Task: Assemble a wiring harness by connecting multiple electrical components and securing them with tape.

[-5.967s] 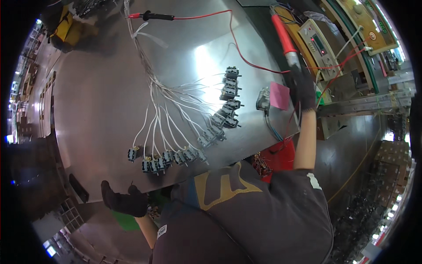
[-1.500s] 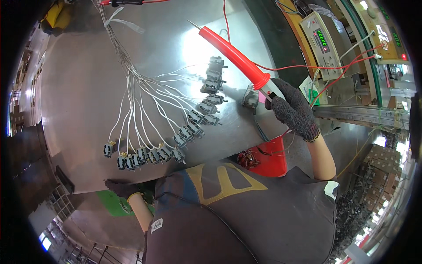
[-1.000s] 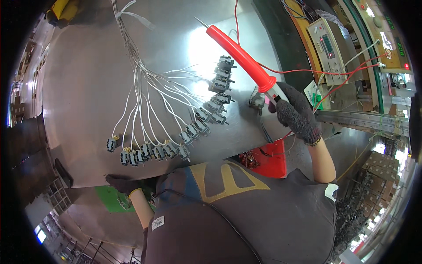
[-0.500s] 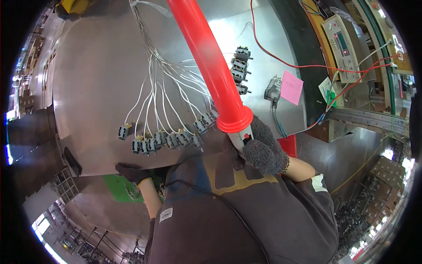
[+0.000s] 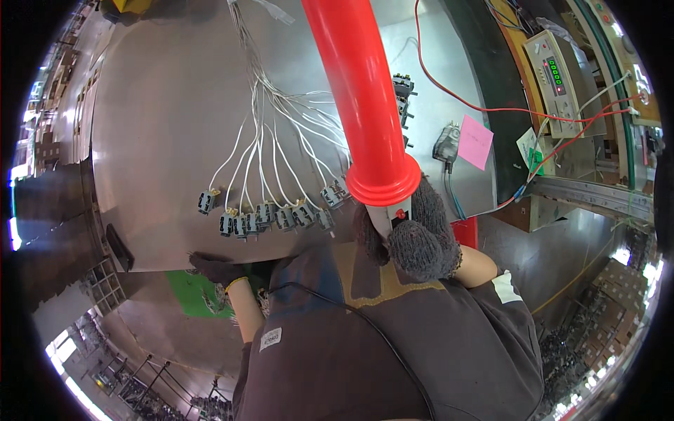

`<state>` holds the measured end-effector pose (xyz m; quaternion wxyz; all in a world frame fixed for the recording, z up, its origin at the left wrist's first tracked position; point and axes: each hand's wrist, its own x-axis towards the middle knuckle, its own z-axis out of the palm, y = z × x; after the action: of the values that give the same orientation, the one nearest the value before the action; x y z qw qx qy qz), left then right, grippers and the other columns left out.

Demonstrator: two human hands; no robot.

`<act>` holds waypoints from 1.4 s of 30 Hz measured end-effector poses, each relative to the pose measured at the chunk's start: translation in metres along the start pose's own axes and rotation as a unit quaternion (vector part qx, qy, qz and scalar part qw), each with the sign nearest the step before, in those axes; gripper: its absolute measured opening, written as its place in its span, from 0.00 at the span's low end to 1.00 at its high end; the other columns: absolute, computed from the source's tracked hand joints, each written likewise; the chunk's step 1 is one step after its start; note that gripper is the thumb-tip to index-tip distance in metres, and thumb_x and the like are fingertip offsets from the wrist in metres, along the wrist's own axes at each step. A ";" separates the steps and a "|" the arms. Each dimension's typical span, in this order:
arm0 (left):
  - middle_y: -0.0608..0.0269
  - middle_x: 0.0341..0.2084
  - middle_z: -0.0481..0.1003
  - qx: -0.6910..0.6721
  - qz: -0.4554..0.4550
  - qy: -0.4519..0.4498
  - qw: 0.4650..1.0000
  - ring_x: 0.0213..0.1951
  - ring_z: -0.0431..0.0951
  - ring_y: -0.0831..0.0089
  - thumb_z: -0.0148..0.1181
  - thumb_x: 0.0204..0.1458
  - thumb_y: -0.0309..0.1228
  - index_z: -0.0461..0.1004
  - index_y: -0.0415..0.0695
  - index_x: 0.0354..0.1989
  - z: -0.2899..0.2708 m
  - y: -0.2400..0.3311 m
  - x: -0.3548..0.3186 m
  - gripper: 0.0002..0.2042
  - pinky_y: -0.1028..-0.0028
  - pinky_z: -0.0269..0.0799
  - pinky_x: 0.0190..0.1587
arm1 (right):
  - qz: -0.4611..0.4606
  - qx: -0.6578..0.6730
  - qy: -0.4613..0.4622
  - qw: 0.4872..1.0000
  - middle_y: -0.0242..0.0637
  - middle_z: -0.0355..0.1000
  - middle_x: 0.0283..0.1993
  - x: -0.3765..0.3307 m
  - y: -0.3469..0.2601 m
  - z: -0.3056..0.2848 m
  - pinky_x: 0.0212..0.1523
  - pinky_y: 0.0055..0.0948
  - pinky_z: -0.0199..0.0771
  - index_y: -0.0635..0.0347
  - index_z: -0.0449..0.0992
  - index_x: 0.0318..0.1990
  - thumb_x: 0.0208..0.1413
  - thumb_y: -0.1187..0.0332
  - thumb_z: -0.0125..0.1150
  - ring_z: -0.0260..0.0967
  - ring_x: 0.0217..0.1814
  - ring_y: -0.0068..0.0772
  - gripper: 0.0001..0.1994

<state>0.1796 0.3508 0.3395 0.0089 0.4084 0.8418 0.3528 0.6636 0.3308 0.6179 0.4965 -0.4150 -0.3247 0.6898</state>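
My right hand (image 5: 425,242), in a dark grey knitted glove, is wrapped round the pale handle (image 5: 390,220) of a wand with a long red tube (image 5: 358,91). A small red button shows on the handle. The tube rises across the table and hides part of what lies behind it. At the table's near edge on the left, my left hand (image 5: 216,268), also gloved, rests with fingers stretched out and nothing in them. Beyond it, several grey switch-like blocks (image 5: 265,215) lie in a row on white wires (image 5: 263,144). More grey blocks (image 5: 403,88) stand right of the tube.
The metal table (image 5: 161,140) carries a grey plug-like adapter (image 5: 447,144) and a pink paper note (image 5: 475,142) on the right. A bench meter (image 5: 554,74) with lit green digits stands at the far right. A red cable (image 5: 484,109) runs across to it.
The meter's display has gone from mostly dark with a red light to bright green digits. The whole view has shifted slightly. My right hand still grips the wand; my left hand stays at the edge.
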 end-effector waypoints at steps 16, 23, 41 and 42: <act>0.46 0.55 0.72 0.033 0.047 0.019 0.998 0.55 0.73 0.54 0.35 0.71 0.45 0.71 0.35 0.58 -0.002 0.020 -0.011 0.26 0.56 0.67 0.61 | -0.019 -0.045 -0.008 0.999 0.43 0.71 0.62 -0.001 0.008 -0.014 0.55 0.34 0.77 0.61 0.56 0.74 0.59 0.51 0.71 0.74 0.58 0.34 0.43; 0.45 0.53 0.72 -0.189 -0.070 0.024 0.979 0.55 0.73 0.53 0.34 0.72 0.43 0.71 0.35 0.56 -0.001 0.034 -0.006 0.24 0.55 0.67 0.60 | -0.012 -0.044 -0.025 0.999 0.45 0.69 0.63 -0.004 0.002 -0.011 0.56 0.35 0.77 0.61 0.54 0.75 0.61 0.52 0.69 0.73 0.60 0.36 0.42; 0.49 0.58 0.71 -0.187 -0.126 -0.040 0.973 0.57 0.72 0.58 0.39 0.70 0.42 0.67 0.35 0.61 -0.002 0.034 -0.007 0.24 0.58 0.67 0.62 | -0.024 -0.016 0.004 1.000 0.43 0.70 0.62 -0.005 0.008 -0.010 0.54 0.35 0.78 0.60 0.55 0.74 0.58 0.50 0.71 0.73 0.58 0.34 0.44; 0.49 0.58 0.71 -0.187 -0.126 -0.039 0.974 0.57 0.72 0.58 0.39 0.70 0.42 0.67 0.35 0.61 -0.004 0.036 -0.008 0.24 0.58 0.67 0.62 | -0.024 -0.016 0.003 1.000 0.43 0.70 0.62 -0.004 0.008 -0.011 0.54 0.35 0.78 0.60 0.55 0.74 0.58 0.50 0.71 0.73 0.58 0.34 0.44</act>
<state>0.2088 0.3579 0.3619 0.1623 0.3039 0.8048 0.4834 0.6708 0.3247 0.6076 0.5074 -0.4169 -0.3437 0.6713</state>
